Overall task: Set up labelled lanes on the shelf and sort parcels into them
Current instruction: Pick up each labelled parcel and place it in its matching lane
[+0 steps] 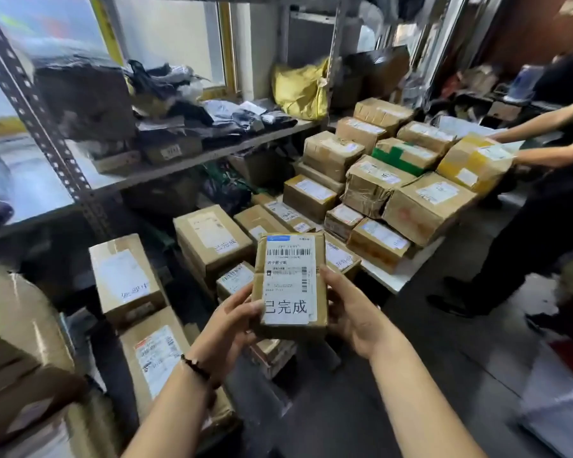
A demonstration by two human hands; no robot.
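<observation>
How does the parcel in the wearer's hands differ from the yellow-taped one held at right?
The brown parcel is small and flat; the yellow-taped parcel is bulkier. The brown parcel's white label covers most of its face, with large printed characters; the yellow-taped parcel's labels are small. The left hand and right hand grip the brown parcel; another person holds the yellow-taped parcel by the stacked boxes. Both are labelled cartons.

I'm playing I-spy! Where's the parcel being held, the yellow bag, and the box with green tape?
held parcel (pixel 290 282), head view, on its white label.
yellow bag (pixel 300 90), head view, on its crumpled front.
green-taped box (pixel 394 158), head view, on the green tape.
</observation>
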